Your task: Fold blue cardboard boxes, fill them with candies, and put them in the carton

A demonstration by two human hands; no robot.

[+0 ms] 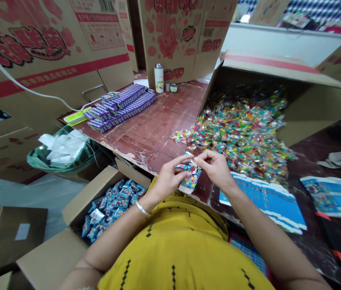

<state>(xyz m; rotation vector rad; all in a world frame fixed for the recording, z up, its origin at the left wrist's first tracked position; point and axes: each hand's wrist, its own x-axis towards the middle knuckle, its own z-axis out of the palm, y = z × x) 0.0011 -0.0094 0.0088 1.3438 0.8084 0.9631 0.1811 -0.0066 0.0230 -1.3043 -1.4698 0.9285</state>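
Near the table's front edge I hold a small blue printed carton [193, 176], with colourful pictures and white end flaps. My left hand [166, 177] grips it from the left, thumb and fingers around its side. My right hand [218, 169] is closed in a pinch at the carton's upper right edge; whether a small thing sits between those fingertips is hidden. To the right, partly under my right forearm, lies a row of flat blue cartons [267, 201]. Beyond my hands, clear-wrapped colourful candies [236, 137] spill out of a tipped cardboard box [306, 108].
Purple boxes [125, 105] stand in rows at the back left, by a green power strip [78, 116] and a white bottle [159, 78]. Below left, an open box [76, 201] holds blue packets [110, 209]. A black-and-red tool [335, 241] lies far right.
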